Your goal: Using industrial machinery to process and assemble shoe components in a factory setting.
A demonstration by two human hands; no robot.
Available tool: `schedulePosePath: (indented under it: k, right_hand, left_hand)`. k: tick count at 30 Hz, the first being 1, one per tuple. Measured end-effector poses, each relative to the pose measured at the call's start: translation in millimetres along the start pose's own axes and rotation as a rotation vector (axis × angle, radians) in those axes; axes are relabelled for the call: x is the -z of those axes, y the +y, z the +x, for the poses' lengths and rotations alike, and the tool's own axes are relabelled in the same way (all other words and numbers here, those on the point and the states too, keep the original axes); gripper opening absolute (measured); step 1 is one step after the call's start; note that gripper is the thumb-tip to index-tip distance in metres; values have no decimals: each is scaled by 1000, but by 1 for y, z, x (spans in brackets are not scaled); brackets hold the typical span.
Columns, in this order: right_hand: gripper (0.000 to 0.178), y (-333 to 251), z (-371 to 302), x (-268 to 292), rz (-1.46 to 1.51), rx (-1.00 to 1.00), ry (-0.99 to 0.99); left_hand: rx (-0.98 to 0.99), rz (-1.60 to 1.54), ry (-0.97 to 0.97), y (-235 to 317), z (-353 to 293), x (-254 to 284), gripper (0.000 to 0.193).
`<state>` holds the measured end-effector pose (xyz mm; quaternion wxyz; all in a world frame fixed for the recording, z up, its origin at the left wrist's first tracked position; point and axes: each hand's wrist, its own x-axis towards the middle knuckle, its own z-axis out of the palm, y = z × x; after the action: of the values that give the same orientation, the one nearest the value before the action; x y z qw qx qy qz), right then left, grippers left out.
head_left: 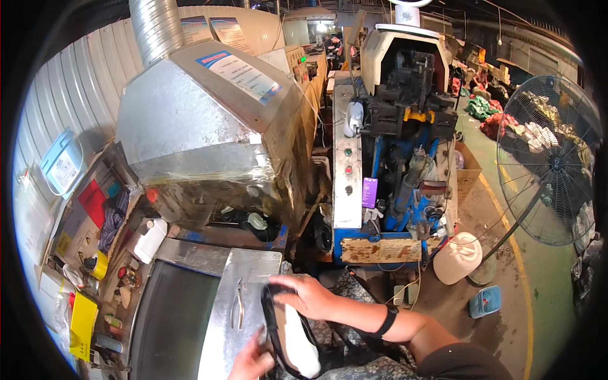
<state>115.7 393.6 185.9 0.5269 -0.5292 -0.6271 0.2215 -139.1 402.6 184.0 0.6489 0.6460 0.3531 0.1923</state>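
Note:
A black shoe upper (pixel 294 339) with a pale, sole-shaped underside facing up lies at the front edge of a metal worktop, over my lap. My right hand (pixel 304 296) is closed over its far end, fingers reaching across the black rim. Beside its near left edge is my left hand (pixel 252 361), partly cut off by the frame and blurred; whether it grips the rim does not show clearly. A pair of pincers (pixel 237 307) rests on the shiny metal worktop (pixel 215 348), left of the shoe upper.
A metal hood (pixel 196 126) with a duct rises ahead. Right of it stands a blue-and-white machine (pixel 348 190) with buttons. A dark belt (pixel 171 316) and a cluttered shelf (pixel 120 278) are on my left. A white jug (pixel 459 258), blue tub (pixel 485 302) and fan (pixel 551 161) stand right.

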Motion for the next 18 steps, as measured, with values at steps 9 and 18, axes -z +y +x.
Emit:
schedulePosePath:
  k: [9, 18]
  right_hand:
    - [61, -25, -52, 19, -494, 252, -143]
    - [49, -11, -19, 39, -252, -13, -590]
  left_hand:
    - [74, -595, -50, -6, 105, -53, 54]
    - [186, -665, 122, -10, 105, -63, 43]
